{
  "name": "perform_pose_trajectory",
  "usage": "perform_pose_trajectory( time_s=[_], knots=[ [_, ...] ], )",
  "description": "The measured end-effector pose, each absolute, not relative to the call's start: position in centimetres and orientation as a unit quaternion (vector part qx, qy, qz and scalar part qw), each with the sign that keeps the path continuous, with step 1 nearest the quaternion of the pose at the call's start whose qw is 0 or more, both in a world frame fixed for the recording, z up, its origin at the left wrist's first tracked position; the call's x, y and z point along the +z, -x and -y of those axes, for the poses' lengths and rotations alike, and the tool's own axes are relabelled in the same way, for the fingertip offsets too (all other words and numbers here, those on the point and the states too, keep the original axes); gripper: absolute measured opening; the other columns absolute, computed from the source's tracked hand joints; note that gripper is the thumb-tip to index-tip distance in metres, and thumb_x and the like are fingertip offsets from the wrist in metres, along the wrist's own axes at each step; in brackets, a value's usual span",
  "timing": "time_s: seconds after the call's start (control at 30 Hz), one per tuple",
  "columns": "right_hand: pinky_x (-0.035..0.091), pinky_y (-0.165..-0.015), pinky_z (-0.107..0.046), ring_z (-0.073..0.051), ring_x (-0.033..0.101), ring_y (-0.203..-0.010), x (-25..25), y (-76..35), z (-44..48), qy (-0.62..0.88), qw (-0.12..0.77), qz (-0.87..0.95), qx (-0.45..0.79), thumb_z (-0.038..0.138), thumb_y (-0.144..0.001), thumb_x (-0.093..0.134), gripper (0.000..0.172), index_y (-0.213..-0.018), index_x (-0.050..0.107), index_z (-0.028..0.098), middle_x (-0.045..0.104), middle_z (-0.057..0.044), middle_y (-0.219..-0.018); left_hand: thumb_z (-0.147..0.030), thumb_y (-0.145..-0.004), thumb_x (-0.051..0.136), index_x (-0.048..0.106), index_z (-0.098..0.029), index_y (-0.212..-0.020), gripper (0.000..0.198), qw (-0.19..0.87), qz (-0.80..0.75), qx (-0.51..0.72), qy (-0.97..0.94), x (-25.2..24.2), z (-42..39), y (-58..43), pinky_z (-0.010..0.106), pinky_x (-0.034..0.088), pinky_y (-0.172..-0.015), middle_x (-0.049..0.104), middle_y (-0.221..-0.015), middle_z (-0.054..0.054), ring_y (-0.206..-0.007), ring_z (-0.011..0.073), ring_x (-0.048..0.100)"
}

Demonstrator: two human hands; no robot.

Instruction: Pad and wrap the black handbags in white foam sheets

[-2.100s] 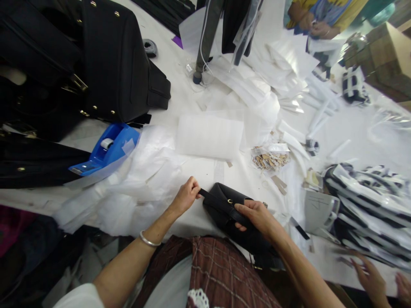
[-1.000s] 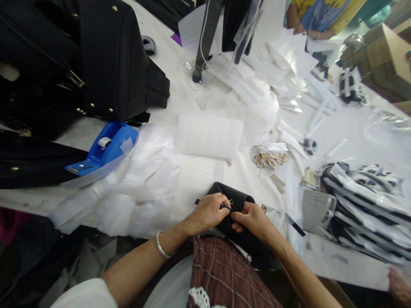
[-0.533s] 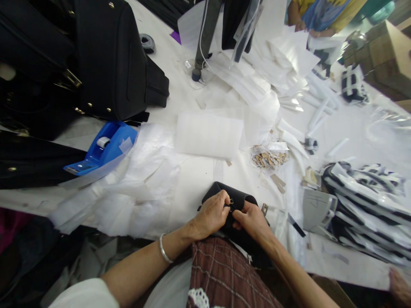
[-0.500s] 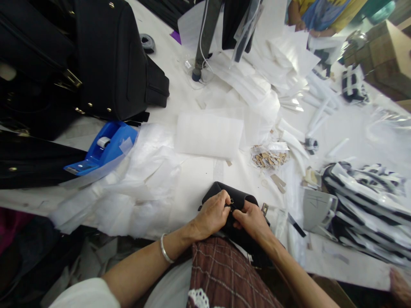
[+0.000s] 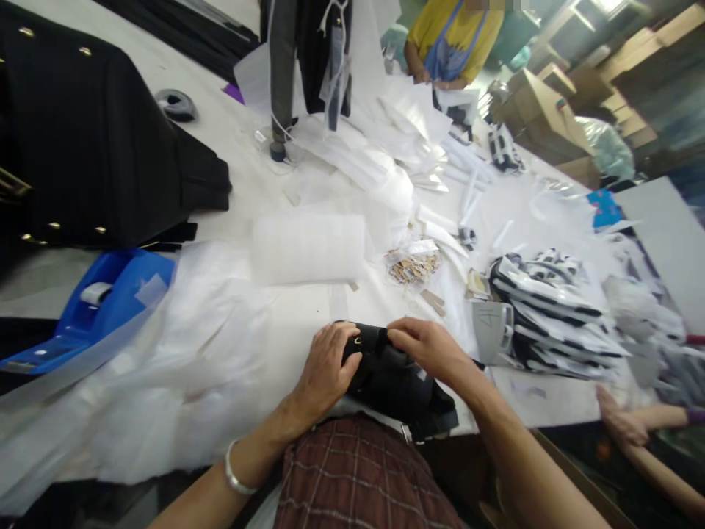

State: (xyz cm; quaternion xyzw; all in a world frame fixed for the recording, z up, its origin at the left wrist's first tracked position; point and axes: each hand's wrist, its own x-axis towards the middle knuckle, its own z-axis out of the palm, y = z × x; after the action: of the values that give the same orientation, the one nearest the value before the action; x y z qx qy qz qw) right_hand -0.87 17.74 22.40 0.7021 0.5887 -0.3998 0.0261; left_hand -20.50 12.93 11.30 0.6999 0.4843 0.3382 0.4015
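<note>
A small black bag (image 5: 393, 386) with gold-coloured metal fittings lies at the near edge of the table, close to my body. Wrapped over its left end is my left hand (image 5: 326, 366), fingers on top and thumb on the near side, beside a small gold fitting (image 5: 358, 340). My right hand (image 5: 428, 347) pinches the bag's upper edge towards the right, its fingertips partly hidden. A strap with a metal buckle (image 5: 406, 433) hangs at the bag's lower right. Beyond the bag, a folded sheet of white foam wrap (image 5: 308, 248) lies flat.
On the left stand a large black bag (image 5: 82, 147) and a blue tape dispenser (image 5: 110, 301), near crumpled white wrap (image 5: 214, 367). Small brown tags (image 5: 413, 263) lie mid-table. Stacked black-and-white items (image 5: 556, 316) are to the right. Another person's hands (image 5: 622, 419) rest at the right edge.
My hands have moved apart from the metal fitting they held together. The left now grips the bag's left end, the right its upper edge. The bag is turned and my view has swung right.
</note>
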Motion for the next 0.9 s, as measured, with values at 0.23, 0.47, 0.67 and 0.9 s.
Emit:
perform_pose_trajectory(
  time_s=[0.23,0.47,0.67,0.9],
  knots=[
    [0.041,-0.103,-0.044,-0.03,0.054,-0.124,20.4,-12.3,-14.4,-0.719,0.167,-0.655,-0.163,0.004,-0.067,0.052,0.068,-0.133,0.055,0.019,0.059,-0.013,-0.135,-0.02,-0.081,0.059,0.039,-0.02,-0.138,0.061,0.378,-0.444,0.291,-0.758,10.8,-11.5,19.6,0.052,0.036,-0.111,0.05,-0.142,0.013,-0.134,0.0293,0.043],
    [0.035,-0.109,-0.044,-0.028,0.046,-0.132,12.5,-13.8,-12.3,-0.635,0.131,-0.744,-0.162,0.011,-0.074,0.057,0.037,-0.109,0.068,0.019,0.055,-0.014,-0.139,0.0,-0.075,0.044,0.026,-0.016,-0.149,0.078,0.282,-0.485,0.224,-0.797,9.7,-10.7,18.4,0.049,0.042,-0.109,0.045,-0.147,0.015,-0.136,0.0279,0.044],
    [0.045,-0.079,-0.032,-0.023,0.066,-0.09,18.0,-14.1,-12.4,-0.725,0.024,-0.685,-0.061,0.01,-0.078,0.048,0.036,-0.109,0.063,0.018,0.073,-0.01,-0.101,0.005,-0.078,0.033,0.026,-0.017,-0.15,0.075,0.239,-0.441,0.249,-0.829,10.9,-15.6,18.4,0.04,0.048,-0.106,0.05,-0.144,0.013,-0.129,0.0208,0.052],
    [0.041,-0.057,-0.024,-0.014,0.059,-0.059,25.6,-11.5,-11.2,-0.614,-0.113,-0.564,-0.54,0.04,-0.073,0.071,0.025,-0.073,0.058,0.018,0.064,0.001,-0.061,-0.01,-0.088,0.042,0.048,-0.014,-0.135,0.047,0.134,-0.448,0.365,-0.805,14.9,-19.2,17.4,0.045,0.044,-0.108,0.056,-0.137,0.015,-0.128,0.0254,0.052]
  ],
)
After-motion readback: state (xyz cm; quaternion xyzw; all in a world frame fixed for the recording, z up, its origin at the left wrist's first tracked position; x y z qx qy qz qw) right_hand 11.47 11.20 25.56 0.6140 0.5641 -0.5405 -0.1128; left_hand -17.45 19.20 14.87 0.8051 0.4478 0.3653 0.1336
